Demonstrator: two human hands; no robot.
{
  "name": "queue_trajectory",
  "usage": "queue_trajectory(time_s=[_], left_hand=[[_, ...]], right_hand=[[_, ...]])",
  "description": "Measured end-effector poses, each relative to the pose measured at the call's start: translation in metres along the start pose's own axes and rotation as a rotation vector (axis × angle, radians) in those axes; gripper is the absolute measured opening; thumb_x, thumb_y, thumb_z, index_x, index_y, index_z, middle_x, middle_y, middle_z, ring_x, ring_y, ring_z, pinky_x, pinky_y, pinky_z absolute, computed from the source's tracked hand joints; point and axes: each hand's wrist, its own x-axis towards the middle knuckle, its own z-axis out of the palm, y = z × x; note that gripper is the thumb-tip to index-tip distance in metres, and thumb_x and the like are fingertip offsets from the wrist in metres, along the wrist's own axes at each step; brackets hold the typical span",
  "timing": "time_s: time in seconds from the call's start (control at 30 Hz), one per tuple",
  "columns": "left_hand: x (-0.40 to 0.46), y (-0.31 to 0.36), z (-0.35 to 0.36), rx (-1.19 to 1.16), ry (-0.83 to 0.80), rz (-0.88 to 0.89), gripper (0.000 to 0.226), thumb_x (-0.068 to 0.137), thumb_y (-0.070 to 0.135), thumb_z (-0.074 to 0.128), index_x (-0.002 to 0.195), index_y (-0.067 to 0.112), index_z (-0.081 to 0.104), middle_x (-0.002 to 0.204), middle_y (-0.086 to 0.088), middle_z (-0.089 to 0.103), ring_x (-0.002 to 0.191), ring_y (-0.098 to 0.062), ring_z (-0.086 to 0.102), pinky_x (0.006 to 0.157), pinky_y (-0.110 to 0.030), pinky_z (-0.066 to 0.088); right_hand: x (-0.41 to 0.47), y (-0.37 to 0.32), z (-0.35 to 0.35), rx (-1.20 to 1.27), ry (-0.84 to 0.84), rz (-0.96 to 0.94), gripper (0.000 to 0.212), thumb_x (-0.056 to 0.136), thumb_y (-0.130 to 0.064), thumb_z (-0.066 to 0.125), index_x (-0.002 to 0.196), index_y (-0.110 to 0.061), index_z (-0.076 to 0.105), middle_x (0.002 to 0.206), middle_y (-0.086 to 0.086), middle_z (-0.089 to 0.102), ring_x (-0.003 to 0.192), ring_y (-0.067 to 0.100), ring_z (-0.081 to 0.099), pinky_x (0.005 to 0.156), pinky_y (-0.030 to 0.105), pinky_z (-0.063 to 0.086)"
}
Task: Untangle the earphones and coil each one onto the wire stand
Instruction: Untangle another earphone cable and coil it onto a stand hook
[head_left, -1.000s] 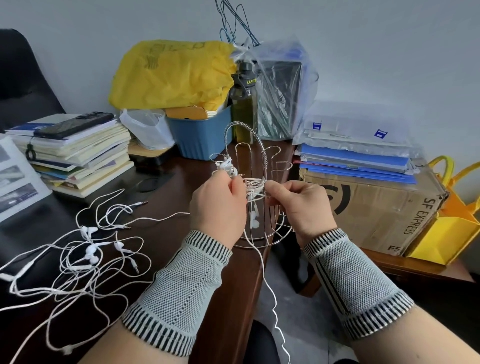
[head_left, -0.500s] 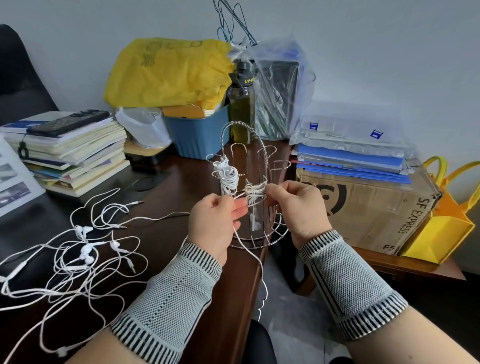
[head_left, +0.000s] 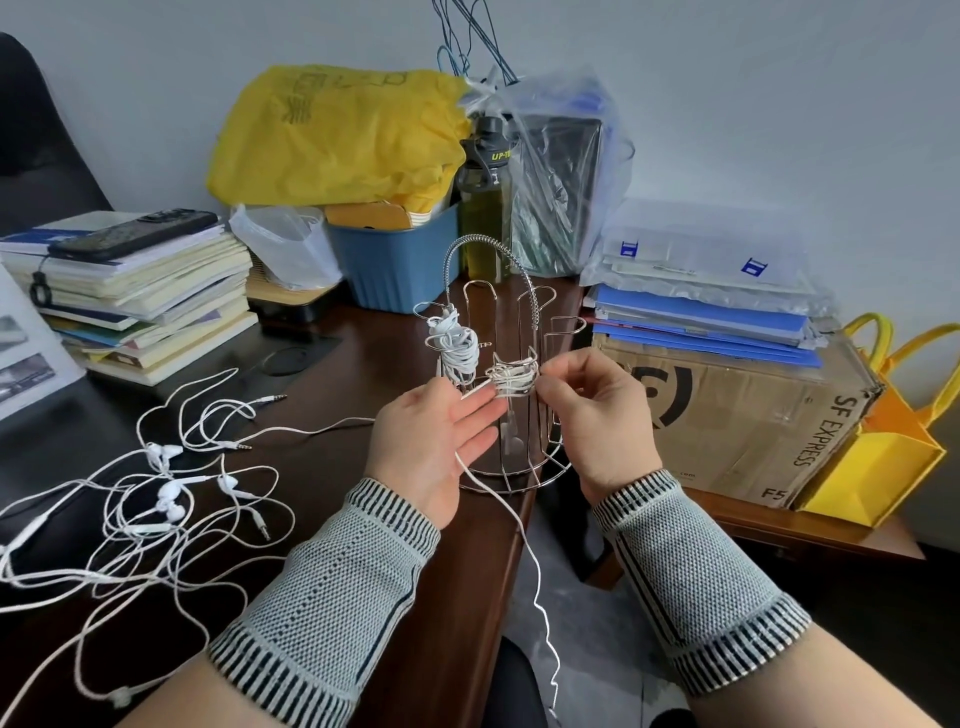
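The wire stand (head_left: 511, 480) sits at the desk's front edge. One white earphone (head_left: 456, 347) is coiled on its left hook. A second coil (head_left: 513, 379) wraps the front hook, and my right hand (head_left: 597, 415) pinches its right end with thumb and forefinger. My left hand (head_left: 434, 447) is just left of the stand with its fingers straight. The loose wire (head_left: 524, 540) from that coil crosses those fingers and hangs off the desk edge. A tangle of several white earphones (head_left: 166, 493) lies on the desk at the left.
A book stack with a phone on top (head_left: 135, 291) stands at the left. A blue bin (head_left: 395, 265), a bottle (head_left: 485, 218) and plastic bags crowd the back. A cardboard box (head_left: 753, 426) and a yellow bag (head_left: 878, 462) are at the right. The desk edge (head_left: 493, 597) drops beside my left wrist.
My left hand came down from the hook, where it was curled round the wire, and straightened its fingers. The second coil has gained turns. My right hand stays at the hook.
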Motion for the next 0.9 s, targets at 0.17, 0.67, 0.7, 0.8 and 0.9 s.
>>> queue_trajectory(time_s=[0.17,0.67,0.7,0.8,0.9], left_hand=[[-0.001,-0.002,-0.002,-0.079,-0.033,-0.036,0.03,0.09,0.001,0.034,0.101,-0.001,0.062,0.096,-0.013,0.075,0.089,-0.024,0.074,0.086,-0.037,0.054],[0.001,-0.009,-0.006,0.261,-0.064,0.254,0.032,0.086,0.008,0.055,0.056,0.015,0.064,0.084,-0.02,0.069,0.089,-0.028,0.069,0.08,-0.038,0.052],[0.002,-0.008,-0.008,0.374,-0.054,0.317,0.029,0.079,0.02,0.061,0.051,0.015,0.062,0.073,-0.017,0.064,0.081,-0.027,0.064,0.075,-0.043,0.05],[0.002,-0.005,-0.01,0.665,-0.093,0.439,0.02,0.067,0.028,0.06,0.053,0.012,0.058,0.055,0.003,0.052,0.06,-0.013,0.049,0.061,-0.035,0.039],[-0.002,0.001,-0.007,0.78,-0.128,0.455,0.02,0.068,0.019,0.061,0.053,0.012,0.05,0.083,0.013,0.071,0.077,0.001,0.064,0.072,-0.027,0.048]], right_hand=[[-0.004,0.002,-0.001,0.06,-0.017,0.03,0.021,0.087,0.0,0.063,0.081,-0.019,0.071,0.084,0.008,0.071,0.073,0.014,0.059,0.072,0.026,0.052],[-0.017,0.006,0.004,-0.327,-0.109,-0.488,0.029,0.077,-0.004,0.061,0.097,-0.025,0.068,0.095,-0.001,0.053,0.096,0.006,0.049,0.087,0.019,0.042],[-0.017,0.005,0.005,-0.37,-0.122,-0.514,0.031,0.078,-0.005,0.061,0.101,-0.024,0.07,0.096,0.0,0.054,0.098,0.011,0.048,0.089,0.02,0.041],[-0.015,0.006,0.011,-0.454,-0.124,-0.539,0.027,0.08,-0.013,0.068,0.101,-0.029,0.072,0.094,0.0,0.056,0.096,0.017,0.047,0.088,0.015,0.034],[-0.012,0.009,0.012,-0.395,-0.094,-0.515,0.012,0.079,-0.031,0.071,0.09,-0.025,0.072,0.092,0.0,0.058,0.094,0.019,0.051,0.086,0.017,0.037]])
